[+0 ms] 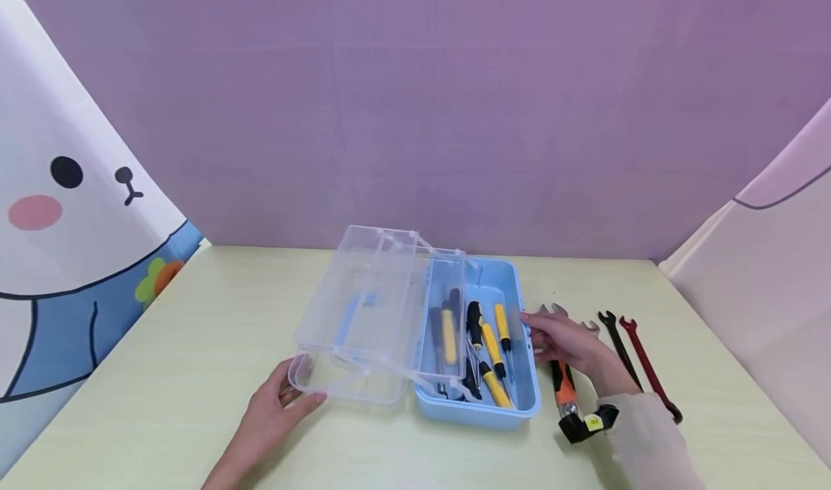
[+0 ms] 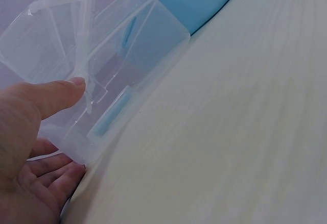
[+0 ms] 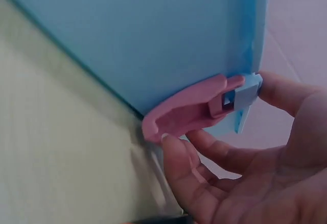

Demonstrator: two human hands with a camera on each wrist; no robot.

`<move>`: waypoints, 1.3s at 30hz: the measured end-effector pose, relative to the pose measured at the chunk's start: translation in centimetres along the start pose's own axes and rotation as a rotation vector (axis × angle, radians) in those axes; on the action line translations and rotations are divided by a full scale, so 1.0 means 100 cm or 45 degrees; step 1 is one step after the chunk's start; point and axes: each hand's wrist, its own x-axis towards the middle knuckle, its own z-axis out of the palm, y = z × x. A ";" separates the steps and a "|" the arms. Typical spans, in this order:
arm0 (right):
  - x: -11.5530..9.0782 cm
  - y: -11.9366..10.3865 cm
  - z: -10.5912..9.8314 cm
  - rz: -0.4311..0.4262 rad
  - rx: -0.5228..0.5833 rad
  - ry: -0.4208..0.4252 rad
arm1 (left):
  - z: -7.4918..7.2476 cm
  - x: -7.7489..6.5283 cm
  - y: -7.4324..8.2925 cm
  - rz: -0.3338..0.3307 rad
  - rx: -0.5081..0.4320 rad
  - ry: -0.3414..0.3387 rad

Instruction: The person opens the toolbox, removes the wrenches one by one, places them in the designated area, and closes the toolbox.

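Observation:
A blue toolbox (image 1: 477, 416) sits on the table, its clear plastic lid (image 1: 370, 299) swung open to the left. Inside lie several yellow-and-black screwdrivers (image 1: 491, 338), some seen through the lid. At the lid's near left corner, my left hand (image 1: 269, 407) pinches the edge, thumb above and fingers beneath; the left wrist view shows a white handle (image 2: 82, 35) by the thumb. My right hand (image 1: 571, 342) is at the toolbox's right wall. Its fingers curl about a pink latch (image 3: 189, 106) there, one fingertip at the latch's lower end and another up at the rim.
Right of the toolbox lie a tool with an orange-and-black handle (image 1: 563, 385), a black wrench (image 1: 620, 346) and a red wrench (image 1: 649, 364), partly behind my right forearm. A purple cloth backdrop (image 1: 415, 115) stands behind the table.

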 end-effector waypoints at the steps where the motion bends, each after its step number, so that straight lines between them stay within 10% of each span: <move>1: 0.000 0.001 0.000 -0.004 -0.013 0.003 | 0.000 0.000 0.000 0.001 0.001 0.001; 30: -0.007 0.000 -0.008 -0.053 -0.058 0.059 | 0.000 -0.003 -0.001 0.004 0.015 0.002; 39: -0.024 0.001 -0.029 -0.080 0.342 -0.057 | -0.001 -0.003 0.000 0.018 0.024 -0.017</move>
